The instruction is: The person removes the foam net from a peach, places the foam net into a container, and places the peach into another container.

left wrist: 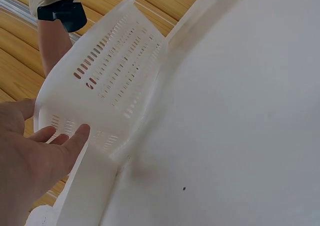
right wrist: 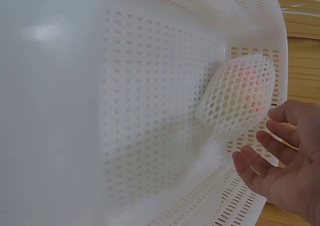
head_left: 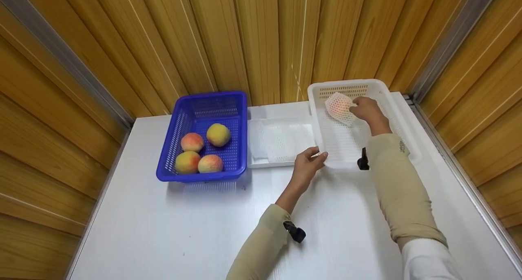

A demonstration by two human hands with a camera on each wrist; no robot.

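A peach in a white foam net [head_left: 339, 107] lies at the far end of the white basket [head_left: 371, 83]. My right hand [head_left: 367, 110] reaches over that basket, its fingertips right at the net's side. In the right wrist view the fingers of this hand [right wrist: 285, 156] are loosely bent and spread, and the netted peach [right wrist: 240, 93] rests against the basket's end wall. My left hand [head_left: 306, 165] touches the near left corner of the white basket. The left wrist view has its relaxed fingers [left wrist: 79, 136] overlapping the basket's outer wall [left wrist: 110, 65].
A blue basket [head_left: 242, 149] at the left holds several bare peaches [head_left: 218, 134]. Between the baskets sits a shallow white tray [head_left: 277, 164] with white foam nets [head_left: 281, 137] in it. Wood-patterned walls [head_left: 257, 39] close off the back and sides of the white table [head_left: 171, 231].
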